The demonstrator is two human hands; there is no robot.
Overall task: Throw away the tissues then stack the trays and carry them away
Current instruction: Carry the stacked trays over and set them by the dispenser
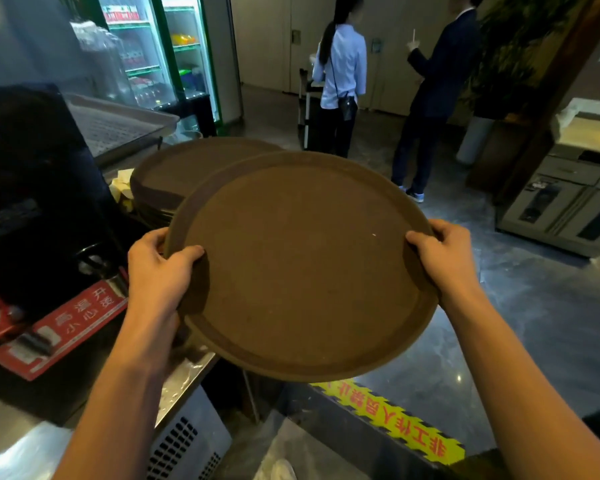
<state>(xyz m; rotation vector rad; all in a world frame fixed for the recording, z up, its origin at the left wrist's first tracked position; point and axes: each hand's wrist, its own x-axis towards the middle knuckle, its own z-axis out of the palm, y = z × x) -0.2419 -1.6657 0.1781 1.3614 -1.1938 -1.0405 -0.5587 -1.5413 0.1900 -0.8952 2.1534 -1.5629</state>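
Observation:
I hold a stack of round brown trays [305, 265] in front of me, tilted slightly down to the right. My left hand [160, 268] grips the left rim with the thumb on top. My right hand [444, 258] grips the right rim the same way. The lower tray's rim shows along the upper left edge of the top one. Behind them, a pile of the same brown trays [174, 174] rests on the counter at the left. Crumpled pale tissue or cloth [122, 188] lies beside that pile.
A black machine [32, 188] and a red warning sticker [59, 327] fill the counter at left. A grey perforated tray [118, 126] and drink fridges [160, 53] stand behind. Two people [340, 77] stand ahead on the grey floor. Yellow floor tape [395, 420] lies below.

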